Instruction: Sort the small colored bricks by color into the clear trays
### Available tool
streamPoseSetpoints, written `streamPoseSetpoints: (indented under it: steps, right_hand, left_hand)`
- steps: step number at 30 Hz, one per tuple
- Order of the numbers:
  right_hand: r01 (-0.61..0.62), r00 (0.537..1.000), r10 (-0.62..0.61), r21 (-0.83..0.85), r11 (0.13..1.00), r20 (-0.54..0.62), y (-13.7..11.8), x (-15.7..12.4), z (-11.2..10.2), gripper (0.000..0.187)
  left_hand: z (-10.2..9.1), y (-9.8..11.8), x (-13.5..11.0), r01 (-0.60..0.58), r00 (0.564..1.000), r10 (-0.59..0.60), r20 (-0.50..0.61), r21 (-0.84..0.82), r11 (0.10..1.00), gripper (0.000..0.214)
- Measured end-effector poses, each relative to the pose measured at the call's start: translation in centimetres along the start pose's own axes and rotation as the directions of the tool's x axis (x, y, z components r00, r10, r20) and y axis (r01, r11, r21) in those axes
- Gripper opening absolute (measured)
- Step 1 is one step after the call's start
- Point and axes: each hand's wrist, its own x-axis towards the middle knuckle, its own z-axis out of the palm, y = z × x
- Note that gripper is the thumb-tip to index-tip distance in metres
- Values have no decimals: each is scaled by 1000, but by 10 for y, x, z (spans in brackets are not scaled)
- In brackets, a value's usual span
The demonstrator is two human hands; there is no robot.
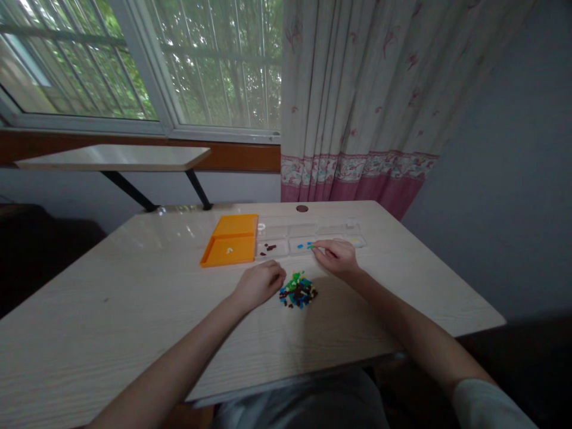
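Observation:
A heap of tiny building-brick-like pieces (298, 292) in green, blue, dark brown and yellow lies on the table. Just left of it, my left hand (261, 283) rests with its fingers curled together; whatever they may hold is hidden. My right hand (336, 256) reaches over the front row of a clear compartment tray (288, 241), thumb and finger pinched on a small green piece (311, 246). Beside those fingertips, a blue piece (300, 246) sits in a middle compartment. Several dark brown pieces (270, 247) are in the front left compartment. My right hand partly covers the compartments on the right.
An orange two-part case (236, 225) lies open left of the tray, with a few white pieces (229, 250) inside. Behind it a raised shelf (120, 157) stands on black legs. A round dark cable hole (302, 208) is near the table's back edge, before the curtain (348, 119).

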Motion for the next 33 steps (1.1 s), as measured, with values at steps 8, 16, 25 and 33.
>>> streamPoseSetpoints:
  steps: [8,16,25,33]
  right_hand:
    - [-24,999,24,-6,1000,30,0,-1,0,19]
    - [-1,1000,1,-1,1000,29,1,0,-1,18]
    - [5,998,-6,20,1000,55,-1,3,-3,20]
    - [-66,908,81,-51,997,412,40,6,-18,17]
  left_hand:
    - [2,-6,3,-56,998,62,32,-168,984,16]
    - [0,-4,2,-47,997,56,51,-150,988,16]
    - [1,-5,2,-50,996,59,61,-150,987,17]
    - [-1,-5,2,-68,994,79,70,-148,987,18]
